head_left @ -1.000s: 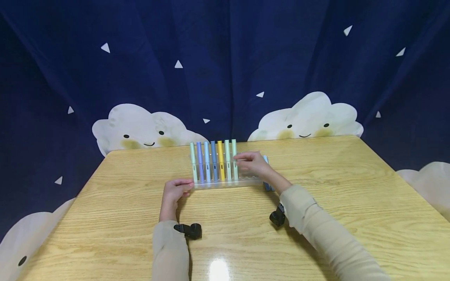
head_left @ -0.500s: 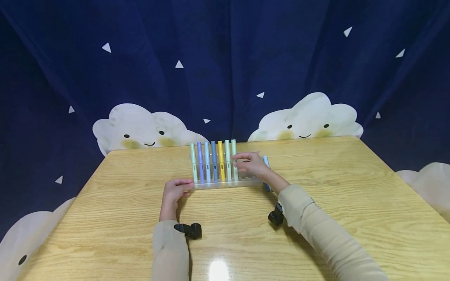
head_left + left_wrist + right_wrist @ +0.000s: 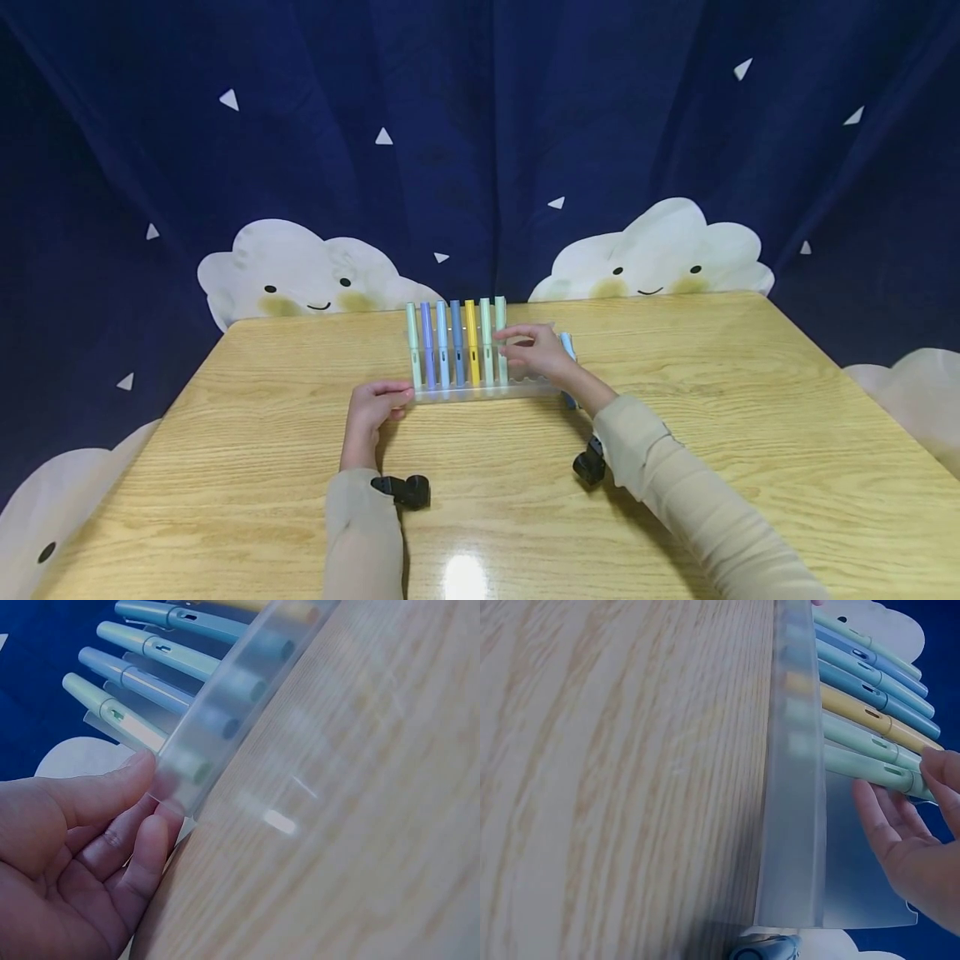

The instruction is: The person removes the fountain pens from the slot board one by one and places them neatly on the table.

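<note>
A clear frosted pen rack (image 3: 532, 388) stands on the table, holding several capped pens in a row. My left hand (image 3: 370, 414) grips its front left corner, thumb on top and fingers beneath in the left wrist view. At the right end of the row, my right hand (image 3: 542, 352) pinches a light green pen (image 3: 866, 769) near its cap, thumb and fingers on either side. That pen's lower end sits in the rack's front ledge. To its left are another light green pen (image 3: 870, 741), a yellow pen (image 3: 855, 709), and blue, purple and green ones.
Light blue pens (image 3: 568, 346) lie just past the rack's right end, partly hidden by the right wrist. Wooden table (image 3: 480, 467) surrounds the rack. A dark blue curtain (image 3: 480, 150) with white clouds hangs behind the table's far edge.
My right hand and sleeve have shifted very slightly left, still at the rightmost green pen. My left hand stays at the rack's corner.
</note>
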`<state>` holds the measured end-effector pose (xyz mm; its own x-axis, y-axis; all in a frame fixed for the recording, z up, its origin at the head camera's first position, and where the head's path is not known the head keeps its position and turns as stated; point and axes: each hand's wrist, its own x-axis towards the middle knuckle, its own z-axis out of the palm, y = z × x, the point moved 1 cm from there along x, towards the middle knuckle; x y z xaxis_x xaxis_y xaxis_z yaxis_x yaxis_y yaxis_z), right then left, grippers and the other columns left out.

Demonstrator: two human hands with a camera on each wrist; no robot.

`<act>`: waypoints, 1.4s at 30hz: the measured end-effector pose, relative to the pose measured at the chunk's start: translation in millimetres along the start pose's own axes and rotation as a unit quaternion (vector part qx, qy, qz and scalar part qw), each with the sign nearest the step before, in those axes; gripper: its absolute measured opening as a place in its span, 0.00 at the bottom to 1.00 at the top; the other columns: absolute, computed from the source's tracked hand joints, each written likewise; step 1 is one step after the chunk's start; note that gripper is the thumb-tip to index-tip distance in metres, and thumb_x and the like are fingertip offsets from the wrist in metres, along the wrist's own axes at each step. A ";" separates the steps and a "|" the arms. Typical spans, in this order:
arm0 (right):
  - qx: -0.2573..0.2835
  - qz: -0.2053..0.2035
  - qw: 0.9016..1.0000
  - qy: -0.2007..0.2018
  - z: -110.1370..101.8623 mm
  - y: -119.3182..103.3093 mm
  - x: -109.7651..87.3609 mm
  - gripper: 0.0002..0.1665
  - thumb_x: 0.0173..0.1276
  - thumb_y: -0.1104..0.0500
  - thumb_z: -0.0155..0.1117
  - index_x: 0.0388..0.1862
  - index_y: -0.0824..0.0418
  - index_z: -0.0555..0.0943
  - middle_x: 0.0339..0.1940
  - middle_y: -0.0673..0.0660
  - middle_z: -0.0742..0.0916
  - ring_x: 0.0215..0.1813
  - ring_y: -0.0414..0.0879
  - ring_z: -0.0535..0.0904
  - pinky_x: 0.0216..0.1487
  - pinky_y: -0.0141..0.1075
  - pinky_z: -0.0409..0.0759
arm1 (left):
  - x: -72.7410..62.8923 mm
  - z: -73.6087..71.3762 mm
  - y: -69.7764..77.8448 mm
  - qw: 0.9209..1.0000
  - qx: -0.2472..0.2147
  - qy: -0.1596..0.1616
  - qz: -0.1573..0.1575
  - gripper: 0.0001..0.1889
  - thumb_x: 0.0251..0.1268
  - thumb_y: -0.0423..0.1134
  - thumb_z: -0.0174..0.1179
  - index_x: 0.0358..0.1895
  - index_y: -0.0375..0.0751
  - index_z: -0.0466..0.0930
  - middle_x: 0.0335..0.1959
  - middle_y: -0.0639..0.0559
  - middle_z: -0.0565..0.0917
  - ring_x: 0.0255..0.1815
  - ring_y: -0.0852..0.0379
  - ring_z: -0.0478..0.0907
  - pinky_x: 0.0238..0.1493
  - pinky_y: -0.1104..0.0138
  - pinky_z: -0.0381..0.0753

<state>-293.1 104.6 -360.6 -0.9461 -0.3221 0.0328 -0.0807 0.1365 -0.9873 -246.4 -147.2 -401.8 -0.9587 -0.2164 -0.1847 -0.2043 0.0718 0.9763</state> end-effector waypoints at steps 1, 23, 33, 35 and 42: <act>0.002 -0.003 1.000 0.000 0.1 -0.6 -0.5 0.18 0.61 0.69 0.57 0.51 0.73 0.74 0.55 0.66 0.75 0.49 0.57 0.75 0.47 0.46 0.76 | 0.0 0.2 0.1 1.000 -0.001 0.000 -0.001 0.11 0.50 0.26 0.63 0.39 0.24 0.79 0.27 0.48 0.81 0.24 0.63 0.74 0.25 0.72 0.76; -0.019 -0.095 0.994 0.055 -6.5 -4.7 -4.2 0.15 0.58 0.72 0.58 0.46 0.77 0.74 0.48 0.70 0.77 0.40 0.56 0.79 0.42 0.45 0.78 | 0.7 -0.4 -0.8 1.000 0.002 -0.004 0.004 0.11 0.51 0.26 0.62 0.39 0.24 0.79 0.28 0.48 0.81 0.24 0.62 0.74 0.25 0.71 0.77; -0.030 -0.125 0.988 0.084 -14.3 -6.6 -7.3 0.14 0.56 0.75 0.59 0.43 0.77 0.75 0.39 0.69 0.81 0.33 0.46 0.80 0.38 0.42 0.80 | 1.8 0.1 -0.8 1.000 0.004 -0.002 0.007 0.12 0.50 0.26 0.63 0.39 0.23 0.79 0.28 0.48 0.81 0.23 0.63 0.74 0.24 0.72 0.77; -0.035 -0.126 0.988 0.086 -16.4 -5.8 -7.7 0.14 0.55 0.76 0.59 0.43 0.77 0.76 0.39 0.70 0.81 0.32 0.42 0.79 0.37 0.41 0.80 | 2.2 -0.1 -1.3 1.000 0.003 -0.003 0.007 0.12 0.50 0.26 0.63 0.39 0.23 0.79 0.28 0.48 0.81 0.23 0.63 0.74 0.24 0.72 0.77; -0.060 -0.117 0.988 0.082 -26.1 -1.4 -10.2 0.15 0.56 0.75 0.59 0.45 0.77 0.75 0.41 0.72 0.79 0.30 0.40 0.78 0.38 0.48 0.79 | 2.9 -0.7 -2.3 1.000 0.003 -0.005 0.009 0.12 0.49 0.26 0.63 0.39 0.24 0.79 0.28 0.48 0.81 0.23 0.63 0.74 0.25 0.72 0.77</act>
<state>-291.5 132.1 -355.5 -0.9346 -0.2032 0.2920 -0.3301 0.1891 -0.9248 -248.5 -148.7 -404.6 -0.9643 -0.2047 -0.1678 -0.1878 0.0822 0.9788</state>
